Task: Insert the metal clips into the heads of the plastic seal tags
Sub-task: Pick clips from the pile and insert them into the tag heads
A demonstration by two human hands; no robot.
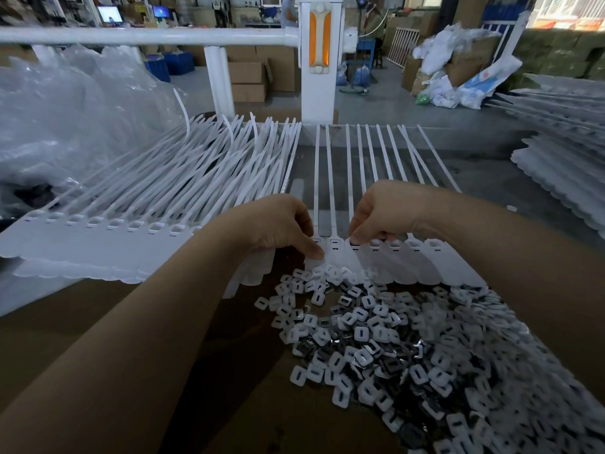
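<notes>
A strip of joined white plastic seal tags (422,263) lies across the middle of the bench, heads toward me and thin tails pointing away. My left hand (278,227) pinches the strip's left edge between thumb and curled fingers. My right hand (383,213) hovers with curled fingers and fingertips pressed down on a tag head near the strip's left end; whether a clip sits under them is hidden. A big heap of small metal clips (409,348) with white plastic faces spreads in front of the strip, down to the lower right.
A thick stack of tag strips (108,234) lies to the left, with crumpled clear plastic bags (65,109) behind it. More tag strips (563,172) are piled at the right. A white rail and post (320,60) stand at the bench's far edge.
</notes>
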